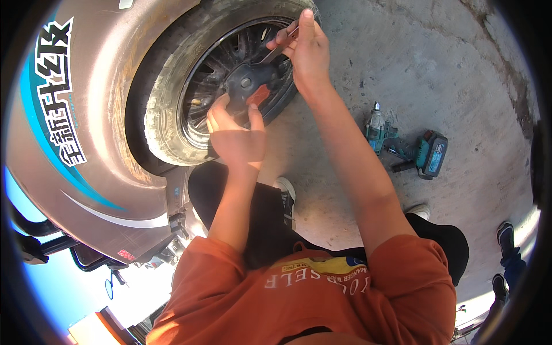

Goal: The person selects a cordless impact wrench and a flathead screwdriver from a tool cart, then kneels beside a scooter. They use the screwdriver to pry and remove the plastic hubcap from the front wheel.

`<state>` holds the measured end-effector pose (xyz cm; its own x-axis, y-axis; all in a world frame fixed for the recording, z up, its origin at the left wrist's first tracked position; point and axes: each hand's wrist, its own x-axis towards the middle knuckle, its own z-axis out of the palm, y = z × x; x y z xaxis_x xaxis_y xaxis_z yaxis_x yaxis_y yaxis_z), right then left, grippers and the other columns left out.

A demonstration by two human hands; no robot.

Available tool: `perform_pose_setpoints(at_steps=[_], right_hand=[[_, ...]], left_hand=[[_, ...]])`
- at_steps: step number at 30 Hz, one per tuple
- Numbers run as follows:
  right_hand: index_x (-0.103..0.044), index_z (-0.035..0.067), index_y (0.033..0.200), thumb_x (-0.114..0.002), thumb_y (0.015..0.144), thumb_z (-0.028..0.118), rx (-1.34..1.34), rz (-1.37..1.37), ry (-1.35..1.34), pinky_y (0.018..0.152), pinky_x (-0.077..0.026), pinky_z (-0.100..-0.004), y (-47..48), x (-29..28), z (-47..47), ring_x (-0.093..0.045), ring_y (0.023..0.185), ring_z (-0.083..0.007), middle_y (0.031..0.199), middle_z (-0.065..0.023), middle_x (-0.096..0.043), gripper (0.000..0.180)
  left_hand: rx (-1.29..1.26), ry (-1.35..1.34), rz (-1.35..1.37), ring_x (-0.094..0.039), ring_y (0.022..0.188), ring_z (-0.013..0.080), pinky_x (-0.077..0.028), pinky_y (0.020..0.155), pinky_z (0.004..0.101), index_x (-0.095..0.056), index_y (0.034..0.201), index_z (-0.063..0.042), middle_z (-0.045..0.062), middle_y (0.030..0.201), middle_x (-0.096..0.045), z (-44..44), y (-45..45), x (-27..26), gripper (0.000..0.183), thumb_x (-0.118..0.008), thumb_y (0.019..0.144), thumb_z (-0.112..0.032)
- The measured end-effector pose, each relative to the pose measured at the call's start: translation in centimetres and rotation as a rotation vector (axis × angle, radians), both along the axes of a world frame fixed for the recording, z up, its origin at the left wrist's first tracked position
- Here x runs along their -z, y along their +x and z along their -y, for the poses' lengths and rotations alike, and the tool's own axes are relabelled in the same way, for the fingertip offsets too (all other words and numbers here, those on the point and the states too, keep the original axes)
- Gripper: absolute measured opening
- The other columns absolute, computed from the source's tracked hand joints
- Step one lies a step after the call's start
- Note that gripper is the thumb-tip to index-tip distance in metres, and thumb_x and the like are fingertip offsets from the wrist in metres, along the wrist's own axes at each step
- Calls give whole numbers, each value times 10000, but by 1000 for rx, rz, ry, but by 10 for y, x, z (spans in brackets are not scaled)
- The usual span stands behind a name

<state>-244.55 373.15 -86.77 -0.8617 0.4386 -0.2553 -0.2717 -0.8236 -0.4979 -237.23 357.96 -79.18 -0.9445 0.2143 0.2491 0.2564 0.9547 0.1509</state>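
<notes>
A spoked wheel (200, 71) with a dusty tyre fills the upper middle. Over its centre lies a dark hub cover (235, 82) with a round middle and a red part (258, 95). My left hand (238, 138) grips the cover's near side, fingertips at one edge and thumb beside the red part. At the wheel's upper right, my right hand (311, 54) is closed on a flat metal bar (280, 48), whose lower end reaches the cover; whether it is wedged under the edge cannot be told.
Vehicle bodywork (103, 77) with large decals curves around the tyre on the left. A teal cordless impact wrench (377, 129) with a battery pack (432, 154) lies on the concrete floor (388, 56) to the right. Another person's shoes (505, 235) are at the far right.
</notes>
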Motion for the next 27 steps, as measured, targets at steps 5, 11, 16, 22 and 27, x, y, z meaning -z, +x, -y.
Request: perform_pose_setpoints(at_steps=[5, 11, 16, 22, 27], right_hand=[[-500, 30, 872, -398, 1042, 636, -7, 18, -49, 616, -551, -324, -9, 9, 34, -674, 612, -227, 675, -95, -603, 638], [-498, 8, 861, -363, 1069, 590, -48, 195, 114, 565, -541, -323, -13, -3, 37, -640, 548, -213, 656, -82, -577, 632], [-486, 4, 836, -358, 1091, 525, 32, 181, 285, 503, -527, -318, 1, -15, 36, -594, 504, -172, 643, -76, -548, 595], [-459, 26, 853, -364, 1077, 566, 0, 156, 13, 563, -576, -347, -10, 1, 38, -585, 525, -195, 663, -79, -532, 593], [-452, 37, 835, -377, 1072, 570, -56, 164, 67, 590, -601, -373, -19, 1, 35, -583, 527, -204, 653, -74, -526, 587]], left_hand=[[50, 45, -141, -548, 1169, 410, -440, 1002, 479, -529, 1231, 35, 227, 1247, -578, -2, -6, 18, 463, -715, 846, -142], [-54, 67, -257, -541, 1116, 414, -419, 982, 506, -531, 1238, 20, 216, 1204, -573, -10, -8, 32, 487, -705, 812, -139], [-33, 62, -293, -542, 1085, 398, -418, 949, 503, -550, 1272, 26, 213, 1170, -576, -10, -8, 32, 510, -697, 808, -128], [-47, -43, -371, -535, 1118, 388, -430, 967, 488, -579, 1308, 7, 191, 1228, -548, -15, -10, 41, 562, -737, 798, -168], [0, -110, -364, -536, 1131, 367, -434, 947, 469, -603, 1295, -20, 179, 1223, -565, -21, -13, 33, 547, -744, 795, -191]])
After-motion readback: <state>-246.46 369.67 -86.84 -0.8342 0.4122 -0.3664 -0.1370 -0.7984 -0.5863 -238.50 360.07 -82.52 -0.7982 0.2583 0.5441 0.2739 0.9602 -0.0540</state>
